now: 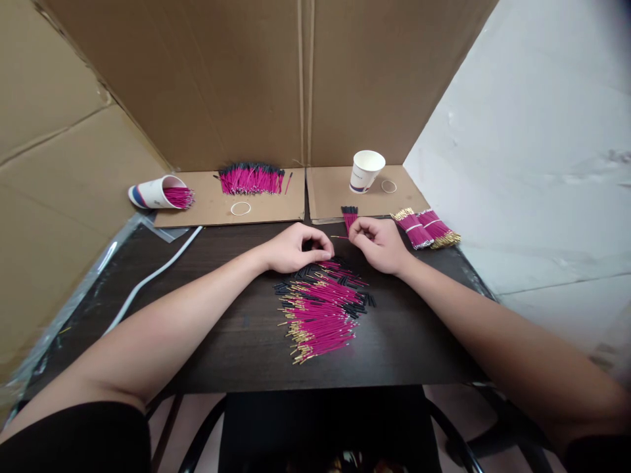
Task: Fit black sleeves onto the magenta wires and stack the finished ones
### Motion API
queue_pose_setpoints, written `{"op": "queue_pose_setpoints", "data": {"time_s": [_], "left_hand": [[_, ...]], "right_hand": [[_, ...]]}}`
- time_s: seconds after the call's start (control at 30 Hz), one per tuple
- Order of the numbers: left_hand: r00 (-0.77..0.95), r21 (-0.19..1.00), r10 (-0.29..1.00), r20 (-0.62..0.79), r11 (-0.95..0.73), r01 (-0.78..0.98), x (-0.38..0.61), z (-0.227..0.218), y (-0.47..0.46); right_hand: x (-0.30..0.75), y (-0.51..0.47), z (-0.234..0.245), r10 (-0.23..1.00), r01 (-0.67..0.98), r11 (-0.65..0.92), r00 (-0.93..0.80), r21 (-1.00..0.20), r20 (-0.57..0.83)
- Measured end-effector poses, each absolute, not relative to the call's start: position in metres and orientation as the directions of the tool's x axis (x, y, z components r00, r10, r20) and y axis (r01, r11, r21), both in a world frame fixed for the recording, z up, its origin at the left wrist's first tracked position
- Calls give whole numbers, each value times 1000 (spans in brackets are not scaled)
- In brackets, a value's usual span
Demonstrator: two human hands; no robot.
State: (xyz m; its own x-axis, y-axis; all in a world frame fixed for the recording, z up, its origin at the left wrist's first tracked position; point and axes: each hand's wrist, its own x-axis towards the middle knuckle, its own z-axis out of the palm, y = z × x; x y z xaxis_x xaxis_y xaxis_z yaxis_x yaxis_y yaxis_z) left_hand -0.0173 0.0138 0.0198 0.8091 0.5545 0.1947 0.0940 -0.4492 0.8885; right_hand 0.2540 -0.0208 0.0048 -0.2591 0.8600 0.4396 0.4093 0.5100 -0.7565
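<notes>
My right hand [378, 244] is closed in a pinch on a thin magenta wire [341, 237], whose gold tip points left toward my other hand. My left hand [300, 248] has thumb and forefinger pressed together just above the pile; what they hold, if anything, is too small to make out. Below both hands lies a loose pile of magenta wires [320, 318], mostly with gold ends to the left. Short black sleeves [355, 307] are scattered over and beside it. A small group of black-tipped wires [350, 215] lies just behind my right hand, partly hidden by it.
Cardboard sheets [197, 215] line the table's back edge, bearing a row of black-tipped wires [254, 179], rubber bands [240, 208] and an upright paper cup [365, 172]. A tipped cup [152, 192] holds wires at left. Banded wire bundles [424, 228] lie right; a white cable [152, 276] crosses left.
</notes>
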Motion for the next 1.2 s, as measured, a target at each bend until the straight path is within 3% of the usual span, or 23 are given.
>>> {"op": "queue_pose_setpoints", "data": {"time_s": [0.13, 0.53, 1.2], "left_hand": [[707, 949, 688, 165, -306, 76, -15, 15, 15], [509, 958, 848, 146, -249, 140, -11, 4, 19], [499, 950, 851, 164, -273, 152, -9, 3, 18]], "right_hand": [[255, -20, 4, 870, 413, 492, -250, -766, 424], [253, -21, 5, 878, 414, 478, -248, -775, 409], [252, -21, 6, 884, 422, 468, -242, -777, 401]]}}
